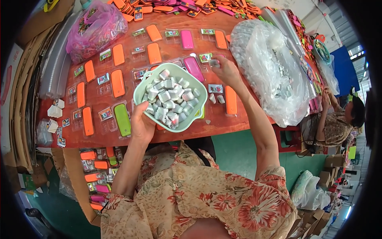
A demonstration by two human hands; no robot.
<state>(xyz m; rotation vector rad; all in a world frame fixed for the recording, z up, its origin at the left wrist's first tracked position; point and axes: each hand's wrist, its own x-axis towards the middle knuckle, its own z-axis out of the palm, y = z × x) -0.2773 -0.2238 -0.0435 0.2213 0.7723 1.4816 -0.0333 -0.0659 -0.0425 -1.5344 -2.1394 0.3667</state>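
Pale green basin (175, 71), above the near edge of the table (254, 115), in the left hand's (143, 123) side grip, likely handles light and stiff, best held rim-level lest loose grey-white pieces (174, 94) spill; right hand (229, 72) seemingly pinches a small grey piece (215, 63).

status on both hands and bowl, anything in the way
Left hand gripping bowl of pale pieces. Right hand near small packet, grip unclear. Bowl blocks view of tabletop beneath.

head: left fisheye, worn on head | faces down | close above hands (143, 125), table (171, 22) reaching ahead
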